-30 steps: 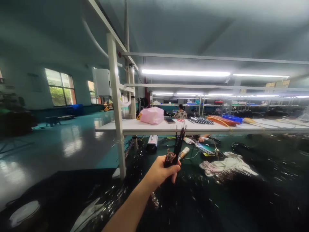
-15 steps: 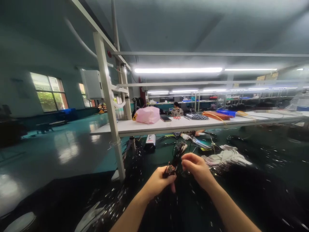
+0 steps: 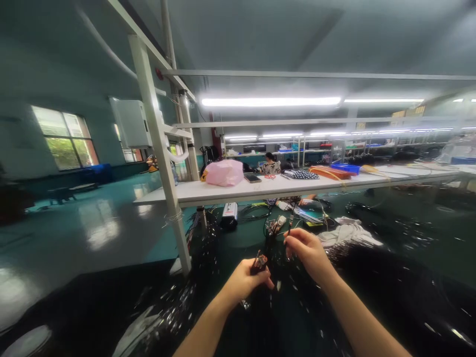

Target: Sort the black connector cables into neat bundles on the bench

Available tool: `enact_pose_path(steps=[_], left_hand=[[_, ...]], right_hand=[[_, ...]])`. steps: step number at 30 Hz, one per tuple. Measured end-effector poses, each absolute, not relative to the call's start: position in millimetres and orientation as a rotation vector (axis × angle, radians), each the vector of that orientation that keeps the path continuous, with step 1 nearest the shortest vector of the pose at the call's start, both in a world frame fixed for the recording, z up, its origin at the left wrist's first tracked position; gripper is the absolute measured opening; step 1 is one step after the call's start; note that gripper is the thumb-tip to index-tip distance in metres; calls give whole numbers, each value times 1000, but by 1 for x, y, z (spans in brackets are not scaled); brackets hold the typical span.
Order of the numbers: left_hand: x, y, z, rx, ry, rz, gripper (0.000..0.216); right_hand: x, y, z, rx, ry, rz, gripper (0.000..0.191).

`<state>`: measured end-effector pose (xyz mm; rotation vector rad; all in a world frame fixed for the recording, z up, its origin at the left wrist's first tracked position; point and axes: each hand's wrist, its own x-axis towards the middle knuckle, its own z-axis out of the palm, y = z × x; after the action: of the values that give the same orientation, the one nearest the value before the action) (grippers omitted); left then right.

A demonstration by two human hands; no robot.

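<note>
Nearest on my feed: left hand [image 3: 249, 278], fingers curled around a short bundle of thin black wires with coppery ends [image 3: 259, 264], ends facing up. To its right and slightly farther off, right hand [image 3: 303, 250], thumb and forefinger pinching a single slim black wire piece with a paler band [image 3: 289, 228], roughly upright, apart from the bundle. Exact contact at the pinch too small for me to tell.

Both hands are over a dark green tabletop [image 3: 243, 242]. Left of the forearms: a loose heap of black strands with shiny silver tips [image 3: 178, 305]. Just beyond the hands, a second cluster of wires with brownish and white tips [image 3: 274, 226]; a crumpled white cloth [image 3: 347, 233] to the right; a silver-and-black box [image 3: 229, 214] farther left.

Risks, my judgement: the slim piece could slip or twist, since the pinch covers little of it. Bundle could fan out if the left grip slackens. A dropped piece would be hard to pick out, dark on dark. Wire tips could snag the nearby cluster if the right hand reaches forward.

Farther: white shelf [image 3: 208, 195] carrying a pink plastic bag [image 3: 225, 172] and a black phone [image 3: 252, 178]. Farthest: a person in a patterned top [image 3: 271, 167].
</note>
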<state>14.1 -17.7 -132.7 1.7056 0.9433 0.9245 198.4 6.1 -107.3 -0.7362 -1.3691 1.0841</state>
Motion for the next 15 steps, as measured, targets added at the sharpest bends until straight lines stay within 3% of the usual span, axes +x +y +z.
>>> enact_pose_path(steps=[8, 12, 15], left_hand=[[18, -21, -139, 1621, 882, 800, 22], [19, -24, -135, 1748, 925, 754, 24], [22, -25, -133, 1742, 916, 716, 23]], right_hand=[[191, 5, -111, -723, -1490, 1154, 23], [194, 9, -117, -599, -1500, 1326, 31], [194, 12, -121, -590, -1550, 1445, 27]])
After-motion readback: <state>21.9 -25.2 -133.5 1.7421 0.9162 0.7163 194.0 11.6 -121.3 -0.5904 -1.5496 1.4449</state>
